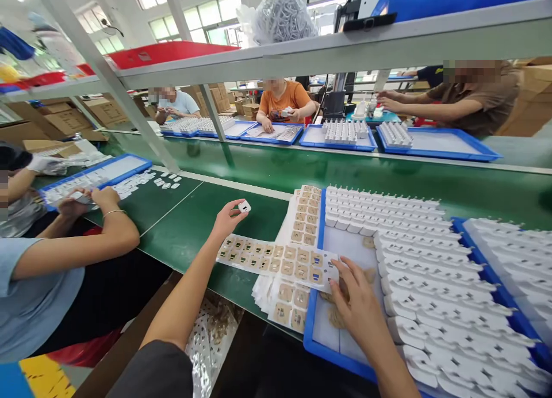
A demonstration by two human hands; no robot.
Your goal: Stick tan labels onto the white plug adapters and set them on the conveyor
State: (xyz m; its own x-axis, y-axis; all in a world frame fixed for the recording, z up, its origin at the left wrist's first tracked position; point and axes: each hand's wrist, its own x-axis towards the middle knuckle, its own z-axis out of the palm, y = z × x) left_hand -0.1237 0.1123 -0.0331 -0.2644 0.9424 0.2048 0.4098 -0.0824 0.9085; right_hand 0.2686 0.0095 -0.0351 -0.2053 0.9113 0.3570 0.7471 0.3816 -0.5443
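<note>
My left hand (227, 219) is raised above the green bench, closed on a small white plastic cover (244, 206) with a dark rectangular mark on it, pinched between thumb and fingertips. A long sheet of stickers (276, 260) lies across a stack of similar sheets (305, 214) and reaches over the rim of a blue tray (321, 219). At that sheet's right end, my right hand (356, 294) rests with thumb and fingers spread, touching its edge. Beneath the right hand are brown sticker scraps (338, 314), partly hidden. Rows of white plastic housings (431, 283) fill the tray's right side.
Another blue tray (487, 254) of white parts stands at the far right. To the left, a co-worker's arms (107, 219) are near loose white pieces (166, 182). A metal shelf (276, 58) crosses above the bench (181, 214). People work behind it beside trays.
</note>
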